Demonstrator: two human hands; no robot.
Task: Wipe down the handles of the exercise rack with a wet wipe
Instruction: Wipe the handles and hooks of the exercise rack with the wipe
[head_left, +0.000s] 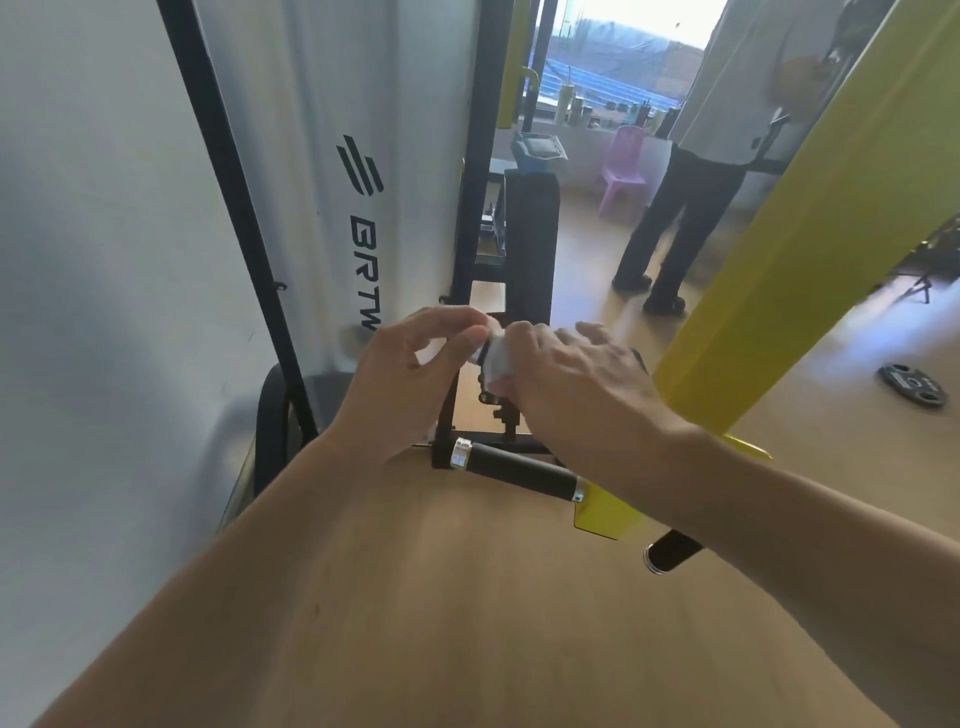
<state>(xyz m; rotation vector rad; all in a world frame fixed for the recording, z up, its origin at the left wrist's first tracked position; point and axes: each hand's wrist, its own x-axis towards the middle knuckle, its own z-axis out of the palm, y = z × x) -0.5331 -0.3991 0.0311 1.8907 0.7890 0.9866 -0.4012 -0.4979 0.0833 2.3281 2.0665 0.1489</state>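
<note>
- Wooden floor in a pale tan tone fills the lower view, with a bright window at the far end of the room.
- Both hands meet above the rack, and a small crumpled white wet wipe sits between them.
- Left hand pinches the wipe's left edge between thumb and curled fingertips; its grip is narrow, closed on the wipe.
- Right hand lies over the wipe's right side with fingers bent down on it; how firmly it holds is hard to tell, as the palm hides the contact.
- Just below the hands runs a short black cylindrical handle with chrome end rings, fixed between the black frame and a yellow plate; neither hand touches it.
- A second black handle end pokes out beneath the right forearm.
- To the right rises a slanted yellow steel beam of the rack.
- To the left stands a white panel with black lettering and a stripe logo, edged by black bars.
- Behind the hands stands a black padded upright.
- Farther off, a person in dark trousers stands near a pink plastic chair.
- At far right a dark round weight plate lies flat on the floor.
</note>
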